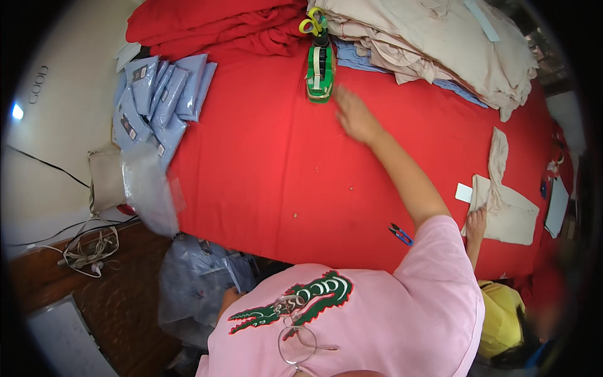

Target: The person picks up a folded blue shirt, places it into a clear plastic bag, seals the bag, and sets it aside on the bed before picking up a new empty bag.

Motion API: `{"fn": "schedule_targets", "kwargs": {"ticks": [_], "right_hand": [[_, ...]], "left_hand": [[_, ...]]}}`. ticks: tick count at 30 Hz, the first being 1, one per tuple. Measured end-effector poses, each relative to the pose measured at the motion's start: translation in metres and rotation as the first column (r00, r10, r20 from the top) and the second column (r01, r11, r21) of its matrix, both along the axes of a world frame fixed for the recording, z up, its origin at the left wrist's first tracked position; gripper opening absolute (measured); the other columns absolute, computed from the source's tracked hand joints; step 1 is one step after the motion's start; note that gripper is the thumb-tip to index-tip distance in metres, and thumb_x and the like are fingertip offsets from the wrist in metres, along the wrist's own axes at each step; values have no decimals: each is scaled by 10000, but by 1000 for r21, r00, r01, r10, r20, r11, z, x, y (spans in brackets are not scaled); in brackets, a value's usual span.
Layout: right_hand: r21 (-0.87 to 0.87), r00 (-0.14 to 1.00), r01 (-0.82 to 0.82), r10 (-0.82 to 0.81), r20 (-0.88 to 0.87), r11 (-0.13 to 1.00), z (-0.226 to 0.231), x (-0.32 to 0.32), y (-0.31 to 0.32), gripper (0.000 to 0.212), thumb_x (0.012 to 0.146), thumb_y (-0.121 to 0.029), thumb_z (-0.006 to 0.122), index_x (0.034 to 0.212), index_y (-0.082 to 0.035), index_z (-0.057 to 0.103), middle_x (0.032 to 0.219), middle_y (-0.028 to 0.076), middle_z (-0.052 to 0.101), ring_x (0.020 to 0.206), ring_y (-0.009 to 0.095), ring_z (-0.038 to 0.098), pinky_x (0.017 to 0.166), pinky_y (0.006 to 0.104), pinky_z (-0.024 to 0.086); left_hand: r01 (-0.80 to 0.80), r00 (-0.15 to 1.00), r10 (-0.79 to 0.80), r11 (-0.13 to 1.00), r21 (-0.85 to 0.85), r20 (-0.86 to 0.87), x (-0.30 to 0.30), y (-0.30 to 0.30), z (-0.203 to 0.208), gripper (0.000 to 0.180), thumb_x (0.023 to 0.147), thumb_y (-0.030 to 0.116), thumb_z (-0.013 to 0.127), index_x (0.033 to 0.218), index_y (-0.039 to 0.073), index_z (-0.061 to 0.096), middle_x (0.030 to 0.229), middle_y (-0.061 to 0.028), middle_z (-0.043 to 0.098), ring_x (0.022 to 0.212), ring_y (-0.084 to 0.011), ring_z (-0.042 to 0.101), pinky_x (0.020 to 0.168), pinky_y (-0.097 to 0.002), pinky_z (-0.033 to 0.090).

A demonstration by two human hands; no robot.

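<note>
My right hand (358, 118) reaches across the red cloth, its fingers apart and somewhat blurred, with nothing visible in it. Just beyond its fingertips stands a green tape dispenser (319, 75), and yellow-handled scissors (313, 24) stick up behind it. Low at the left, my left hand (231, 299) is partly visible beside my pink shirt. It is next to a clear plastic bag (182, 292) with blue packets inside, below the table edge. The fingers of that hand are mostly hidden, so I cannot tell whether they grip the bag.
Blue garments in clear packets (169, 91) lie at far left, above loose plastic sleeves (147, 185). Red fabric (220, 25) and beige garments (433, 38) are heaped at the back. Blue thread snips (401, 234) lie near right. Another person's hand (476, 223) touches a beige garment (512, 213).
</note>
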State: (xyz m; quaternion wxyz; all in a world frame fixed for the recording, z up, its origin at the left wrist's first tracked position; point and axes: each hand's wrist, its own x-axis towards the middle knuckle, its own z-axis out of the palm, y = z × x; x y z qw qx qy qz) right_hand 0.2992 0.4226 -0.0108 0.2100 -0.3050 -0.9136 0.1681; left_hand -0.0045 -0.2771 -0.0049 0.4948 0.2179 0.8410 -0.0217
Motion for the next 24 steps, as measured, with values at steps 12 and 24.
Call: {"fn": "schedule_targets", "kwargs": {"ticks": [12, 24], "right_hand": [[128, 869, 453, -469, 160, 883, 16, 39, -73, 829, 1064, -560, 544, 1687, -62, 319, 1766, 216, 253, 1645, 382, 217, 1337, 515, 180], [-248, 677, -733, 717, -168, 634, 31, -204, -403, 567, 1091, -420, 548, 1598, -169, 524, 1734, 144, 365, 1616, 364, 314, 1315, 535, 258]], "left_hand": [[151, 988, -152, 987, 51, 10, -84, -1, -46, 393, 890, 264, 772, 1215, 44, 785, 1074, -180, 816, 992, -331, 783, 906, -439, 575], [-148, 989, 139, 968, 201, 55, -146, -114, -21, 379, 902, 221, 748, 1211, 3, 773, 1108, -231, 799, 1011, -363, 779, 907, -442, 577]]}}
